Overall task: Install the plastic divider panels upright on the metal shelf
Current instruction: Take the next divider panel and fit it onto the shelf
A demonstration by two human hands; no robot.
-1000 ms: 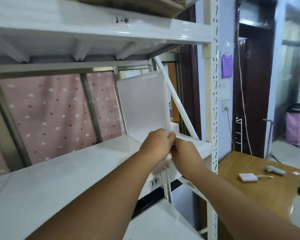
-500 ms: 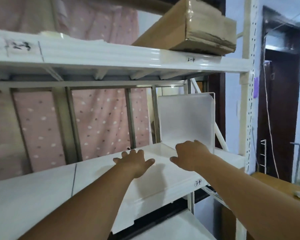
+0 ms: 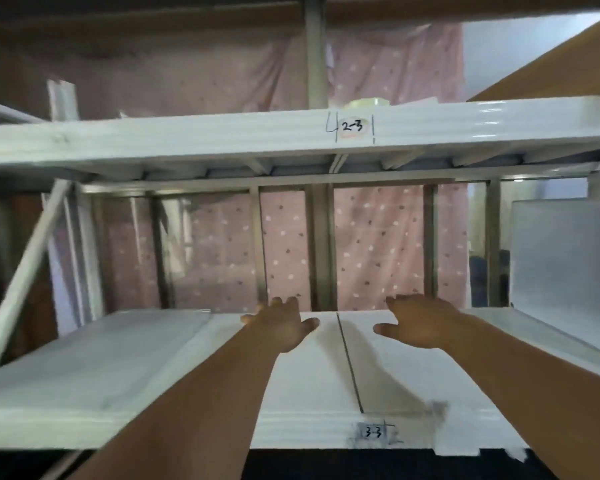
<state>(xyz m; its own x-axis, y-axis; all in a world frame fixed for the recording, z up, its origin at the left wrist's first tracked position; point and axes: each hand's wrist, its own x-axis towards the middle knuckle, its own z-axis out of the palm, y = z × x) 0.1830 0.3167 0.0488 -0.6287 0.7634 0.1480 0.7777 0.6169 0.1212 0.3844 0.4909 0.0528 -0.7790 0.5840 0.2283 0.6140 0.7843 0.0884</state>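
White shelf edge label: "3-3"

Two bare forearms and hands

No sleeves, gloves, watch or rings show on the left hand or right hand; edges are softly blurred, fingers short and rounded.

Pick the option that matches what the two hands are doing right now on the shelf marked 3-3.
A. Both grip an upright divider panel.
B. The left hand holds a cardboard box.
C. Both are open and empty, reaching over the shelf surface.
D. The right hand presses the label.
C: the left hand and right hand are spread open with nothing in them, over the white shelf; the upright divider panel stands apart at the right.
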